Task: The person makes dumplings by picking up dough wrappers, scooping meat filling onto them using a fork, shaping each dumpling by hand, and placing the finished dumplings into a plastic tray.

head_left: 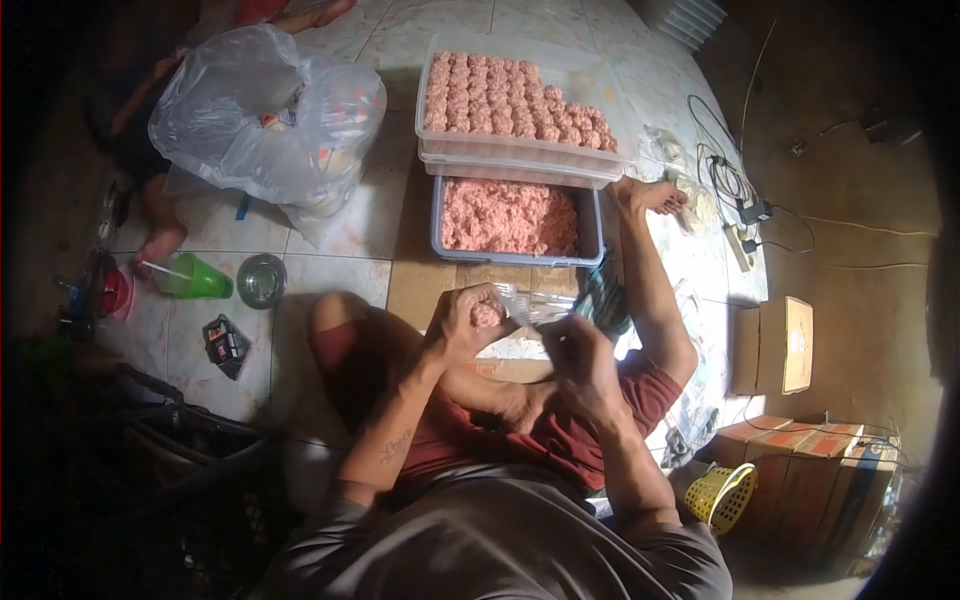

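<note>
The left hand (pixel 465 325) is closed around a ball of pink mince (pixel 487 315), held above the person's lap. The right hand (pixel 585 362) is just beside it with its fingers bent in; something thin and pale shows between the hands, but I cannot tell what it is or whether the right grip is closed on it.

In front of the hands, a blue-grey tub (pixel 437 225) on the cardboard (pixel 410 290) holds a loose mass of the same pink mince (pixel 510 215). Beyond the tub, a clear plastic tray (pixel 585 80) holds close rows of shaped balls (pixel 480 95); the rows are shorter toward its right side, and another tray rim shows beneath it.

On the tiled floor (pixel 345 260) to the left are a green cup (pixel 208 277) with a pale stick or straw in it, a round glass dish (pixel 262 281) and a dark, angular container (pixel 227 345) with small items inside. Farther forward, a large translucent bag (pixel 250 110) holds items too blurred to name. A yellow basket (pixel 722 495) is beside cardboard boxes (pixel 810 480) at the right.
</note>
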Tool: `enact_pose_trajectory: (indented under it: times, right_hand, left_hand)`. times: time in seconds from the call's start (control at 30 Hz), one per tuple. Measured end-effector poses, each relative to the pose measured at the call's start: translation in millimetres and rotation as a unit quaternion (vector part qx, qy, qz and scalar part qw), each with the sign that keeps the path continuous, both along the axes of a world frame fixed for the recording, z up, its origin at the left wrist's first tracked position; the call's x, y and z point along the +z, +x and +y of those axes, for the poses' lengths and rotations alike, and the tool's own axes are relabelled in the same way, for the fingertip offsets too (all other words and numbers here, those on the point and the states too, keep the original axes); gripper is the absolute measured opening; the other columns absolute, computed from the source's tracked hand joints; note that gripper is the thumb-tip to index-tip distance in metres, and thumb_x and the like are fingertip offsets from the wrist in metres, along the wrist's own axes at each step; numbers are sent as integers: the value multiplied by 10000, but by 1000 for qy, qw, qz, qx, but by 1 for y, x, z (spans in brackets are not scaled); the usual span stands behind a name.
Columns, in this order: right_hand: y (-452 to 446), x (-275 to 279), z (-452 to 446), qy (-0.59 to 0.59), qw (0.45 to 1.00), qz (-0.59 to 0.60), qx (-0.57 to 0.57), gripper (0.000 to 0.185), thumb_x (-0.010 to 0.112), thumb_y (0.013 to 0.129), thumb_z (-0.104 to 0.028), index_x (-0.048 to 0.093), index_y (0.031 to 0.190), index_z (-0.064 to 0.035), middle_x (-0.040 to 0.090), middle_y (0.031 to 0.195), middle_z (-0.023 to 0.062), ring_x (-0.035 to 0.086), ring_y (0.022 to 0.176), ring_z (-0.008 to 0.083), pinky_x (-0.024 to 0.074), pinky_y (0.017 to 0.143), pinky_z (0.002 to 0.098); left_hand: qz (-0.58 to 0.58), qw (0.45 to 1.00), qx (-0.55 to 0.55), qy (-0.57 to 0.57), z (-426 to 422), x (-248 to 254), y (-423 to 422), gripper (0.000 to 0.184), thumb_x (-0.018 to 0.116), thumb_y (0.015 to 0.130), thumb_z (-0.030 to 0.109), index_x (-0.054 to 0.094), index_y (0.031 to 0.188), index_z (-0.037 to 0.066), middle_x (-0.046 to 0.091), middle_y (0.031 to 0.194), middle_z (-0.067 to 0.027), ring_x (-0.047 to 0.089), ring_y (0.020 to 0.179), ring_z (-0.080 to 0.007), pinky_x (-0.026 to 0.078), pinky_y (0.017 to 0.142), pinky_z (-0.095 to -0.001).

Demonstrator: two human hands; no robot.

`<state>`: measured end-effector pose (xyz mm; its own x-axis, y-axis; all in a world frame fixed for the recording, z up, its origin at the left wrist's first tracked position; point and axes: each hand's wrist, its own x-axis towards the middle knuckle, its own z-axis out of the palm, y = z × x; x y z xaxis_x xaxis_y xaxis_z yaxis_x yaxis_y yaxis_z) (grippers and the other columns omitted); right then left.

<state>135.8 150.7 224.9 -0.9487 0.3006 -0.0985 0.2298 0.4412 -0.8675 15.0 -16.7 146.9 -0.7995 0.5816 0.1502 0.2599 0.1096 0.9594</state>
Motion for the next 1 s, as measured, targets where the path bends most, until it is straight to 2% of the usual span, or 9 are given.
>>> enact_pose_trajectory:
  times: [0.23, 0.3, 0.33, 0.57, 0.63, 0.77, 0.83, 0.97, 1.0]
  right_hand:
    - [1, 4, 4, -20, 999, 6, -26, 82, 638, 952, -38, 641, 955, 44, 656, 820, 153, 634, 763, 185, 507, 703, 327]
    - [-5, -8, 2, 32, 997, 46, 54, 72, 637, 960, -35, 648, 958, 37, 637, 799, 123, 592, 767, 125, 497, 696, 301]
    - [-4, -4, 3, -36, 999, 23, 27, 72, 638, 959, -32, 647, 961, 40, 621, 795, 113, 568, 770, 113, 494, 700, 295]
    - [-3, -12, 4, 28, 998, 11, 51, 88, 649, 959, -36, 641, 1000, 41, 673, 842, 90, 592, 775, 124, 497, 702, 294]
    - [4, 0, 6, -116, 990, 48, -65, 91, 664, 934, -32, 651, 963, 52, 680, 841, 129, 607, 751, 159, 505, 708, 317]
    - [-5, -20, 5, -2, 999, -11, 41, 96, 655, 950, -49, 648, 993, 37, 674, 848, 81, 599, 803, 139, 507, 739, 320]
    - [-2, -23, 11, -84, 995, 60, -1, 121, 656, 966, -81, 647, 980, 39, 665, 848, 73, 592, 795, 138, 504, 736, 308]
    - [-2, -23, 11, -57, 998, 2, 29, 112, 654, 968, -70, 658, 1012, 33, 654, 859, 87, 592, 789, 129, 496, 716, 299]
    - [-4, -26, 7, -35, 999, 5, 41, 112, 653, 967, -67, 662, 1019, 32, 654, 858, 93, 595, 793, 134, 495, 716, 300]
  left_hand:
    - [33, 999, -34, 22, 0, -10, -2, 338, 857, 718, 94, 624, 946, 7, 699, 874, -127, 702, 801, -278, 550, 739, -374]
    - [205, 967, 138, 59, 16, -19, 4, 294, 843, 718, 84, 630, 907, 13, 690, 852, -111, 687, 786, -252, 542, 750, -358]
    - [-27, 999, 0, 40, 10, -5, -2, 287, 836, 704, 72, 632, 898, 15, 675, 830, -109, 665, 776, -231, 534, 750, -351]
    - [-45, 998, -14, 45, 10, -12, -4, 291, 829, 764, 125, 623, 944, 26, 669, 844, -95, 637, 764, -170, 524, 716, -320]
    - [-43, 997, -24, 60, -2, 4, -9, 308, 839, 751, 113, 625, 957, 30, 670, 844, -92, 634, 762, -160, 529, 713, -320]
    - [118, 991, 40, 49, 8, -34, -6, 323, 853, 748, 99, 628, 970, 36, 673, 841, -58, 636, 778, -133, 540, 738, -312]
    - [-53, 998, 13, 26, 2, -1, -4, 266, 787, 796, 38, 625, 1003, -1, 669, 882, -28, 614, 817, -105, 530, 770, -271]
    - [-69, 996, 3, 49, 0, -48, -9, 250, 792, 800, 20, 630, 991, 17, 648, 874, 5, 594, 812, -71, 520, 739, -259]
    - [-21, 997, 27, -63, 8, -18, -9, 337, 883, 736, 115, 638, 949, 24, 670, 828, -28, 614, 782, -98, 514, 698, -293]
